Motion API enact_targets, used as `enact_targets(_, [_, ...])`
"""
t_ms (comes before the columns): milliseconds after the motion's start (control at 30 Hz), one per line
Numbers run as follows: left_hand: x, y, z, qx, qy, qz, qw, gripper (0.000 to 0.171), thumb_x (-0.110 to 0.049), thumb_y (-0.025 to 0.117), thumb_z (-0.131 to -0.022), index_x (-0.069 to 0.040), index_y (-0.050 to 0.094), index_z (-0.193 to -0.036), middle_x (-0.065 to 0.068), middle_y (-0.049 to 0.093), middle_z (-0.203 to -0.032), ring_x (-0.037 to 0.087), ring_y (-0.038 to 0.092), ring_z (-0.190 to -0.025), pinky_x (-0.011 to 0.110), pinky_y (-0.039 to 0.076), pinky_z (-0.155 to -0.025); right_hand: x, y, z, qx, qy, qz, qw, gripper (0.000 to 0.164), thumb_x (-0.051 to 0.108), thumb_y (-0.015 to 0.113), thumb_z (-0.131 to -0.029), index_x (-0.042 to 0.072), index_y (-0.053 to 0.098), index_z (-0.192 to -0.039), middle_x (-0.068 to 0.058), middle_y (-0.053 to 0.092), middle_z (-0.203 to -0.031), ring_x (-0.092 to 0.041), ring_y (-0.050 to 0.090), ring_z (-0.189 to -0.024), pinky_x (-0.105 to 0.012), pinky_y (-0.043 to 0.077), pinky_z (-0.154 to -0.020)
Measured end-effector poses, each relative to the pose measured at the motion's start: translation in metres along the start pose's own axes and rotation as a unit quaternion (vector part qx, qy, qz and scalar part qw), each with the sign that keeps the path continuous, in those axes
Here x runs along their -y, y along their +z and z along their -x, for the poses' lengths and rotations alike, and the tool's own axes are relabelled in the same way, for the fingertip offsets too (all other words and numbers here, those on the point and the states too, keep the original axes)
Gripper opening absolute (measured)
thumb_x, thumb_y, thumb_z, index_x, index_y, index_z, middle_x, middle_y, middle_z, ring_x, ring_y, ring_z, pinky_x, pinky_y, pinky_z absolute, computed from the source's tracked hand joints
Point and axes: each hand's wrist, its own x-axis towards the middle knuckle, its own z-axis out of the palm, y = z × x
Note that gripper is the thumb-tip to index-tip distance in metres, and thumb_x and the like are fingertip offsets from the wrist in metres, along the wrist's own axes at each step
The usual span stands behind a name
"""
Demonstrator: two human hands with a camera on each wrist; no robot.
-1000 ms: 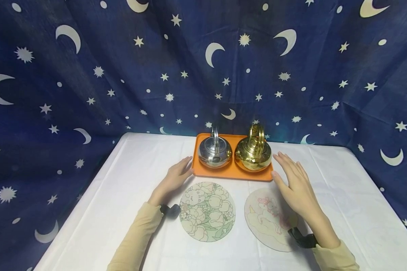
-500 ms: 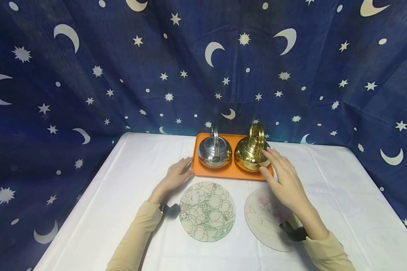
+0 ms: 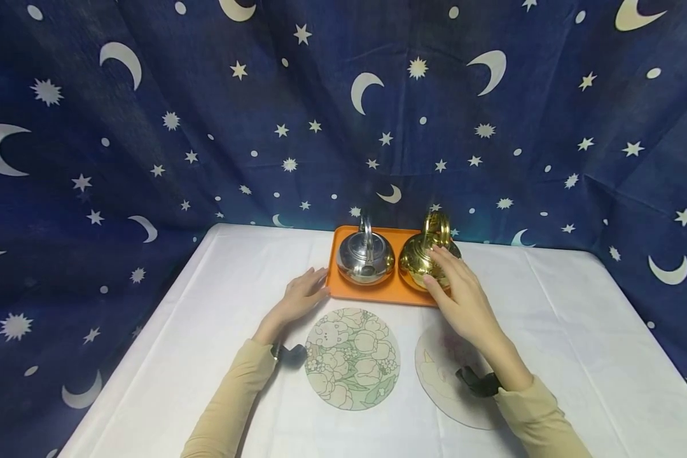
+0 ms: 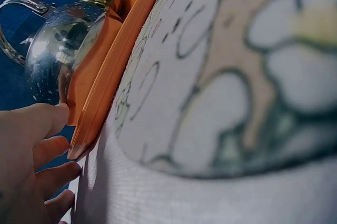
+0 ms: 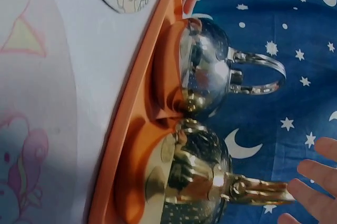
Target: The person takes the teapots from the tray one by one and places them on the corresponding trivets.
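While the L hand (image 3: pixel 302 298) lay at its end of the orange tray (image 3: pixel 378 294), its fingers were relaxed and slightly apart, tips at the rim, nothing pinched. Firm pressure on the tray could not be confirmed.

The R hand (image 3: pixel 464 299) was spread, thumb apart from fingers, in front of the gold kettle (image 3: pixel 415 259); no grip noted. R wrist view put the fingertips right by the kettle's handle (image 5: pixel 260 190); touching or just short, can't tell.

Location: gold kettle stood upright on the tray, just beyond the R hand and partly hidden by it. Silver kettle (image 3: pixel 365 261), also upright, stood on the same tray betw. the two hands. Flowered mat (image 3: pixel 353 359) lay just to the right of the L wrist; pink-printed mat (image 3: pixel 443 381) lay partly below the R forearm.

Assessment: step in hand appeared to be a reach for the gold kettle. Good practice, in my judgment, called for closing the R fingers fully round the handle, avoiding the slick rounded body, and raising it level, clear of the silver one. L hand was well placed to steady the tray. Main risk: knocking kettles together, approx. none if lifted straight.
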Motion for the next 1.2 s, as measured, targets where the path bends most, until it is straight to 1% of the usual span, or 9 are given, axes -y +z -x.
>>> enact_targets(100, [0.001, 0.001, 0.0, 0.001, -0.002, 0.001, 1.0, 0.057, -0.037, 0.05, -0.098, -0.018, 0.035, -0.15, 0.007, 0.034, -0.157, 0.03, 0.017, -0.15, 0.054, 0.007, -0.121, 0.001, 0.004, -0.003, 0.002, 0.003, -0.009, 1.0, 0.05, 0.033, 0.053, -0.098, 0.014, 0.045, -0.144, -0.012, 0.041, -0.152, -0.035, 0.035, -0.141, -0.061, 0.024, -0.114])
enact_targets(167, [0.001, 0.001, 0.0, 0.003, -0.003, 0.002, 1.0, 0.057, -0.037, 0.05, -0.098, -0.019, 0.035, -0.15, 0.006, 0.033, -0.157, 0.029, 0.016, -0.151, 0.053, 0.006, -0.121, 0.002, 0.006, -0.005, 0.006, 0.004, -0.008, 1.0, 0.05, 0.035, 0.052, -0.099, 0.014, 0.045, -0.143, -0.011, 0.041, -0.152, -0.036, 0.035, -0.141, -0.061, 0.024, -0.114])
enact_targets(367, [0.001, 0.0, 0.0, 0.001, 0.008, 0.0, 1.0, 0.057, -0.035, 0.053, -0.096, -0.017, 0.037, -0.148, 0.007, 0.035, -0.156, 0.031, 0.017, -0.15, 0.055, 0.007, -0.12, 0.01, 0.013, -0.011, 0.019, 0.006, -0.012, 1.0, 0.051, 0.039, 0.051, -0.098, 0.015, 0.045, -0.144, -0.009, 0.039, -0.154, -0.038, 0.032, -0.142, -0.062, 0.022, -0.114])
enact_targets(633, [0.003, 0.0, 0.0, 0.003, 0.009, -0.003, 1.0, 0.056, -0.033, 0.053, -0.096, -0.018, 0.038, -0.148, 0.006, 0.037, -0.155, 0.03, 0.017, -0.15, 0.054, 0.007, -0.121, 0.013, 0.025, -0.02, 0.038, 0.014, -0.028, 0.999, 0.053, 0.045, 0.046, -0.099, 0.02, 0.042, -0.146, -0.004, 0.037, -0.155, -0.035, 0.031, -0.144, -0.057, 0.019, -0.118])
enact_targets(733, [0.003, 0.0, -0.001, 0.002, 0.008, -0.002, 1.0, 0.056, -0.032, 0.053, -0.096, -0.019, 0.037, -0.148, 0.005, 0.037, -0.155, 0.029, 0.016, -0.15, 0.054, 0.006, -0.121, 0.013, 0.03, -0.023, 0.041, 0.018, -0.032, 0.998, 0.053, 0.045, 0.046, -0.099, 0.02, 0.042, -0.146, -0.003, 0.038, -0.155, -0.034, 0.032, -0.144, -0.057, 0.02, -0.118])
enact_targets(900, [0.001, 0.001, -0.001, 0.003, 0.009, -0.005, 0.9999, 0.056, -0.033, 0.053, -0.097, -0.019, 0.037, -0.149, 0.005, 0.038, -0.154, 0.03, 0.016, -0.15, 0.054, 0.006, -0.121, 0.012, 0.037, -0.028, 0.043, 0.025, -0.043, 0.998, 0.052, 0.042, 0.047, -0.099, 0.018, 0.044, -0.145, -0.005, 0.041, -0.153, -0.033, 0.035, -0.142, -0.056, 0.025, -0.116])
enact_targets(1200, [0.001, 0.001, -0.002, 0.0, 0.01, -0.004, 0.9999, 0.055, -0.032, 0.052, -0.097, -0.018, 0.038, -0.148, 0.003, 0.041, -0.153, 0.031, 0.016, -0.15, 0.055, 0.006, -0.12, 0.016, 0.042, -0.036, 0.054, 0.031, -0.053, 0.997, 0.053, 0.047, 0.043, -0.1, 0.019, 0.045, -0.144, -0.005, 0.041, -0.153, -0.032, 0.036, -0.142, -0.055, 0.028, -0.116])
